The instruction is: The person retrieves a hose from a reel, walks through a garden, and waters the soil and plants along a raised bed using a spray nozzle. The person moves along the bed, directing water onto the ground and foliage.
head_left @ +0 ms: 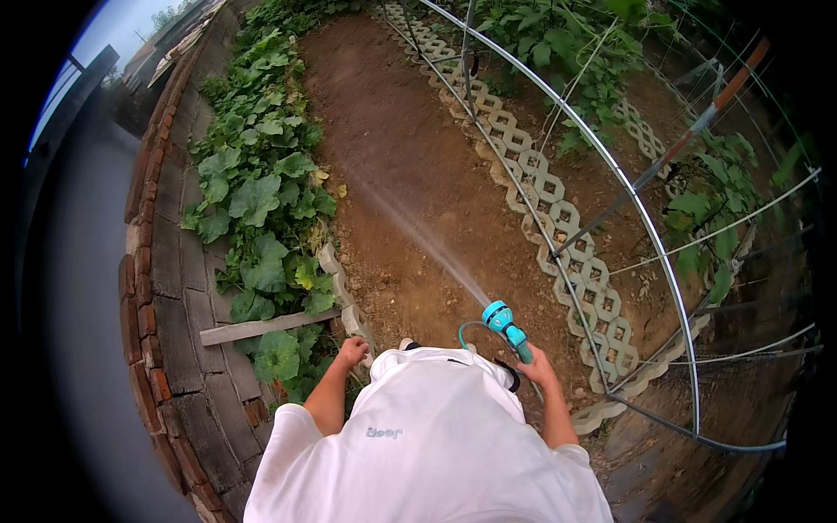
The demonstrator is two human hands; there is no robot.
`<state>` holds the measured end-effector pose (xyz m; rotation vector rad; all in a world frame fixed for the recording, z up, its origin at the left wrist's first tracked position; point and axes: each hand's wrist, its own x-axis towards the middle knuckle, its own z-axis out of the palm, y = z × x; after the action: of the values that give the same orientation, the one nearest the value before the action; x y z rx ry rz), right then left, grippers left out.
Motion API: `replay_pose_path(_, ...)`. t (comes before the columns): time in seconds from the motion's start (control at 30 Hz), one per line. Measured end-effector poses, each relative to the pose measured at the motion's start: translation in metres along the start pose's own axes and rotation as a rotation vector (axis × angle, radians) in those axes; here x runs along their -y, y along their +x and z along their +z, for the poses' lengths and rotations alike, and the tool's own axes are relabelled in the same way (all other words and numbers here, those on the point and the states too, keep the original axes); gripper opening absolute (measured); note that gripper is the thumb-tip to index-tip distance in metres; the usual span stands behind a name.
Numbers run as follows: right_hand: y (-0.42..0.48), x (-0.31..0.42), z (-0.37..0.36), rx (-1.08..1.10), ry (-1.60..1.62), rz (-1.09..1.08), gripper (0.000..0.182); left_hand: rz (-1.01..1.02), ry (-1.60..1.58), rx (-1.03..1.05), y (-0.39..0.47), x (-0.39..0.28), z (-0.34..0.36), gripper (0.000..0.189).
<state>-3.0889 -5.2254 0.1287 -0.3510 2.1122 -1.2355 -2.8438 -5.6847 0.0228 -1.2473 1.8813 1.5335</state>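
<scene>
My right hand (pixel 537 366) is closed around the handle of a turquoise garden hose spray nozzle (pixel 506 321). A fan of water (pixel 425 242) leaves the nozzle's head towards the upper left and falls over a strip of bare brown soil (pixel 386 118). A thin turquoise hose (pixel 463 332) loops beside the nozzle, and part of it is hidden by my white shirt. My left hand (pixel 354 351) hangs at the left of my body with its fingers curled in, near the pale scalloped edging (pixel 352 314). Nothing shows in it.
Broad-leaved vines (pixel 255 199) grow left of the soil, before a brick and block wall (pixel 167 261). A wooden board (pixel 268 327) crosses them. To the right run honeycomb-shaped concrete pavers (pixel 556 209), a curved metal tube frame (pixel 614 163), strings and leafy plants (pixel 549 39).
</scene>
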Motion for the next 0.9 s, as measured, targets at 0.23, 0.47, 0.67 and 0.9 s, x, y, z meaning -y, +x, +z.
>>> replay_pose_path(0.23, -0.012, 0.005, 0.022, -0.308, 0.145, 0.144, 0.03, 0.009, -0.004, 0.048, 0.02, 0.023, -0.025, 0.019)
replay_pose_path(0.47, -0.019, 0.011, 0.036, -0.223, 0.028, 0.073, 0.028, -0.082, -0.113, 0.046, 0.007, 0.03, -0.029, 0.012)
replay_pose_path(0.67, -0.016, 0.04, 0.042, 0.021, -0.025, 0.047, 0.029, -0.049, -0.212, 0.01, -0.013, 0.056, -0.035, 0.01)
replay_pose_path(0.9, -0.008, 0.019, 0.047, -0.161, 0.035, 0.03, 0.027, -0.129, -0.232, -0.002, -0.028, 0.069, -0.027, 0.008)
